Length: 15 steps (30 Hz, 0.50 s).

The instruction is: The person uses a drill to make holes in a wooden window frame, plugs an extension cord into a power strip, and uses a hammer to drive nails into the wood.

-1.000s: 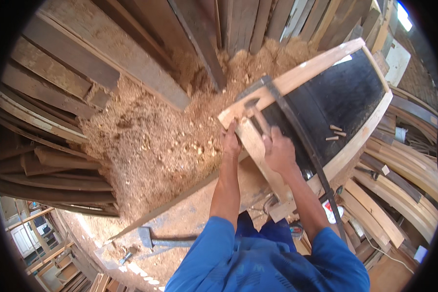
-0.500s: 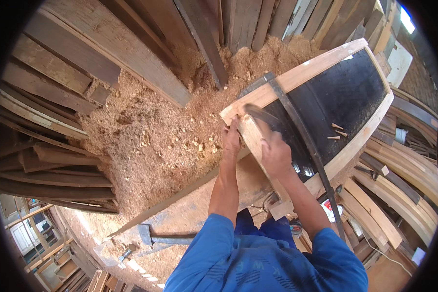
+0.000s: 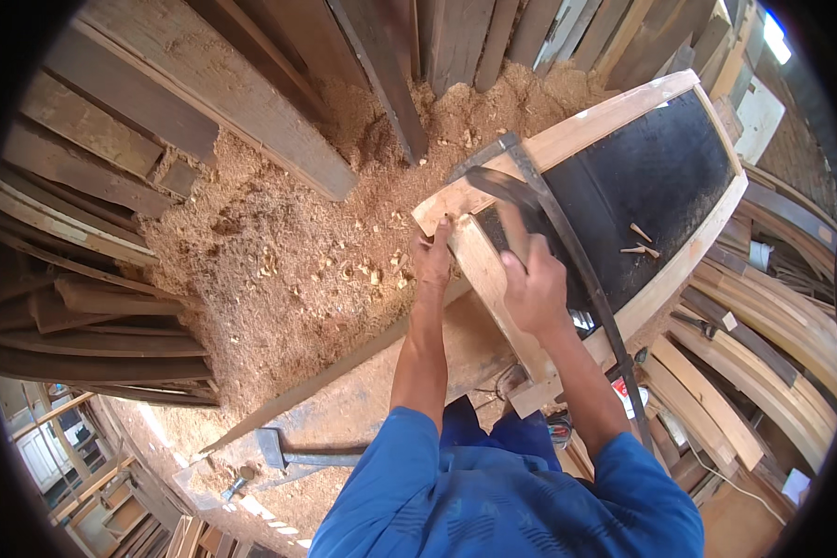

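Observation:
A pale wooden frame around a dark panel lies before me, its near rail nearest my body. My right hand is closed around the wooden handle of a hammer; its dark head, smeared by motion, hovers over the frame's near left corner. At that corner my left hand has its fingers closed against the wood, close to a small dark hole. What they pinch, if anything, is too small to tell. A few tapered wooden pegs rest on the panel.
A long dark metal clamp crosses the frame. Shavings heap to the left and behind. An axe-like tool lies on the bench at lower left. Planks lean at the back, and curved wood pieces are stacked at right.
The hammer and my right hand have shifted slightly right and away from the corner. The pegs on the panel lie differently. My left hand stays at the corner.

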Each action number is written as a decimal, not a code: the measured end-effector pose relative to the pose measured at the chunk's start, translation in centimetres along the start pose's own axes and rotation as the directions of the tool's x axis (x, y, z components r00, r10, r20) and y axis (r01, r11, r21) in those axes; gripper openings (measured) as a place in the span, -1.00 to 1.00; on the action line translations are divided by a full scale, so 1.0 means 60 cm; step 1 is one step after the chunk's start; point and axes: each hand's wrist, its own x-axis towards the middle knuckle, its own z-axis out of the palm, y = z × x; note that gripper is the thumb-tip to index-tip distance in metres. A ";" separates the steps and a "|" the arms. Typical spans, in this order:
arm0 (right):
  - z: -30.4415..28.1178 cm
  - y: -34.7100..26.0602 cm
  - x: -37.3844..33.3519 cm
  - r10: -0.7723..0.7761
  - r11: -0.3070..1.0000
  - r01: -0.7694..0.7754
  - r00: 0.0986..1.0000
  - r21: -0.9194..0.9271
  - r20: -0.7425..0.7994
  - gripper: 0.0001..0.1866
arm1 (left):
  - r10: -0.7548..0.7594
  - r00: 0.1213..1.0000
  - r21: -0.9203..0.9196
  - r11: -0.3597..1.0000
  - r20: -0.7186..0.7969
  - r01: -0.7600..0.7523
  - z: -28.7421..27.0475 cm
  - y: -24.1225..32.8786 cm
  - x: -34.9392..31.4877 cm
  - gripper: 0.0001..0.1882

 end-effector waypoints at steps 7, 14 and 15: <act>0.015 0.031 0.005 0.192 0.951 -0.123 0.954 -0.285 0.230 -0.67 | 0.024 0.999 -0.104 0.994 -0.028 -0.027 0.018 0.022 0.007 -0.65; 0.041 0.056 -0.016 0.099 0.972 -0.065 0.985 -0.227 0.142 -0.68 | 0.009 0.996 0.151 0.988 -0.093 0.006 0.015 0.025 0.007 -0.58; 0.038 0.049 -0.007 0.203 0.942 -0.130 0.955 -0.310 0.215 -0.68 | 0.021 0.995 0.147 0.989 -0.094 -0.007 0.017 0.034 0.021 -0.58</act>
